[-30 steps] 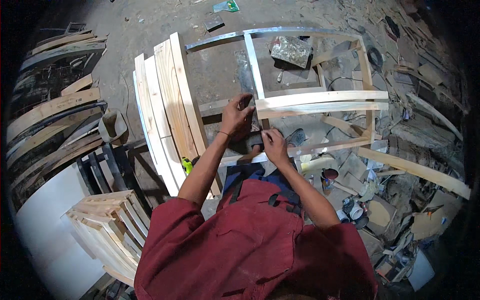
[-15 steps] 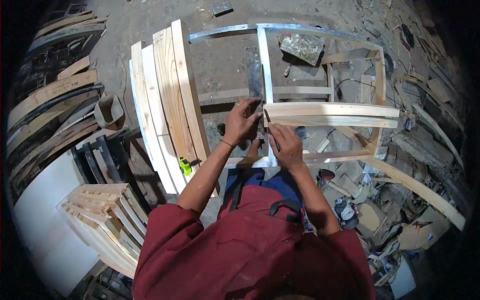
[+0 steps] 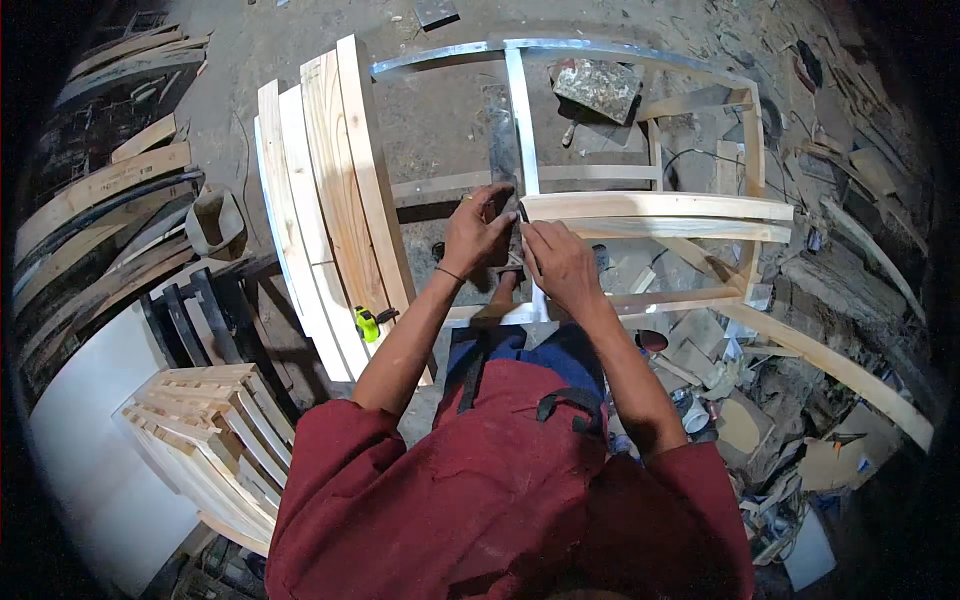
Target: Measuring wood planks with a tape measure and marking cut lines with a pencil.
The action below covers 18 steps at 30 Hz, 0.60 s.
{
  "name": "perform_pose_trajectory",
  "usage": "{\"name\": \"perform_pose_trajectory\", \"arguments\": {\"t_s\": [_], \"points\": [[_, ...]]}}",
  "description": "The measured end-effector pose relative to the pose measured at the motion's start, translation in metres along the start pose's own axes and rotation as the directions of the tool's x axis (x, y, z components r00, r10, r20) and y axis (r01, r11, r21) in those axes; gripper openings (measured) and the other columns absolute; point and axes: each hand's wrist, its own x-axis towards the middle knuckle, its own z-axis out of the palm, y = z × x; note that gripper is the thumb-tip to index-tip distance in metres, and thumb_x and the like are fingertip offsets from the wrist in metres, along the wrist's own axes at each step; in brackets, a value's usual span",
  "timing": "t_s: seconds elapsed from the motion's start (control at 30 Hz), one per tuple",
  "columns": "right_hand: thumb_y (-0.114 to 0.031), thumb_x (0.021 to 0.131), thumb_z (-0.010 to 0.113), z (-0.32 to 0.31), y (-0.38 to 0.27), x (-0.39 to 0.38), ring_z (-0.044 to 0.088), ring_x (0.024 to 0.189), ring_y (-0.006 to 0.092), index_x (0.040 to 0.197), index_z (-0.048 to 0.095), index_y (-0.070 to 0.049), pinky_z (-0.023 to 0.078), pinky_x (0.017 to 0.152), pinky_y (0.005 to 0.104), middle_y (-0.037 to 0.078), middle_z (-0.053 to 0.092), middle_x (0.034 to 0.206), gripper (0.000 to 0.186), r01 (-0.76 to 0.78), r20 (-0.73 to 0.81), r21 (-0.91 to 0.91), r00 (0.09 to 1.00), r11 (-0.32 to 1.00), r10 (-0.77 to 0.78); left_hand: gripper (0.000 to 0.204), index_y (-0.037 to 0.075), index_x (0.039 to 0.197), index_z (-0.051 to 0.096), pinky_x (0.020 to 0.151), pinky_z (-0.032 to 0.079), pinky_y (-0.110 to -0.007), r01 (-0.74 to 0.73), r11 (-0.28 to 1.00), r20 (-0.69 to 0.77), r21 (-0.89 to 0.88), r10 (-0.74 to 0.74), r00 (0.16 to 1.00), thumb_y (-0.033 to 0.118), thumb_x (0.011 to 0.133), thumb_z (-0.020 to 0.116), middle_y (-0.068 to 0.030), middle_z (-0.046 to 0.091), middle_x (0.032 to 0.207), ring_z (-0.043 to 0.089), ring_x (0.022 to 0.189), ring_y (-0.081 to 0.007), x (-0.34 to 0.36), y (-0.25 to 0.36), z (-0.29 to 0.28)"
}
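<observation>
Two pale wooden boards lie side by side across a wooden frame. At their left ends my right hand is closed on a slim dark pencil, mostly hidden by the fingers. Close beside it, my left hand has its fingers curled, thumb toward the right hand; what they hold, if anything, is hidden. Beneath the hands, a dark flat strip runs along the frame's middle bar.
Several long boards lie across the frame's left side, bearing a green tape measure. Stacked wooden pieces stand at lower left. A rough block sits inside the frame. Scrap and offcuts litter the right.
My right hand has shifted up and left to the boards' ends, and the pencil has turned mostly out of sight. My left hand has its fingers drawn closer to it.
</observation>
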Motion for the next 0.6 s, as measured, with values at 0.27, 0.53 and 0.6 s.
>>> {"name": "perform_pose_trajectory", "arguments": {"t_s": [0.27,0.53,0.6], "points": [[-0.022,0.092,0.064,-0.022,-0.031,-0.065,0.069,0.092,0.0317,0.104,0.066,0.001,0.056,0.074,0.0434,0.013,0.067,0.1,0.025,-0.097,0.584,-0.12,0.798,0.988,0.149,0.048,0.011,0.13,0.066,0.096,0.053,-0.037,-0.006,1.0,0.009,0.015,0.006,1.0,0.013,0.084,0.078,-0.0121,0.069,0.124,0.068,0.112,-0.0282,-0.002,0.009,0.004],[-0.023,0.095,0.064,-0.04,-0.028,-0.122,0.068,0.089,0.039,0.104,0.073,-0.008,0.055,0.078,0.0472,0.016,0.069,0.097,0.02,-0.387,0.266,0.214,0.906,0.897,0.328,0.04,0.004,0.125,0.069,0.095,0.053,-0.035,0.007,1.0,-0.112,-0.003,-0.007,0.994,0.019,0.089,0.078,-0.0117,0.072,0.124,0.069,0.11,-0.0226,-0.014,0.005,0.002],[-0.022,0.096,0.064,-0.054,-0.023,-0.127,0.068,0.09,0.0393,0.101,0.073,-0.006,0.055,0.077,0.0463,0.016,0.07,0.095,0.019,-0.402,0.123,0.283,0.916,0.871,0.382,0.037,0.004,0.122,0.071,0.094,0.053,-0.032,0.268,0.907,-0.154,-0.325,-0.33,0.931,0.024,0.091,0.077,-0.0117,0.074,0.118,0.069,0.105,-0.0195,-0.034,0.011,-0.011]]}}
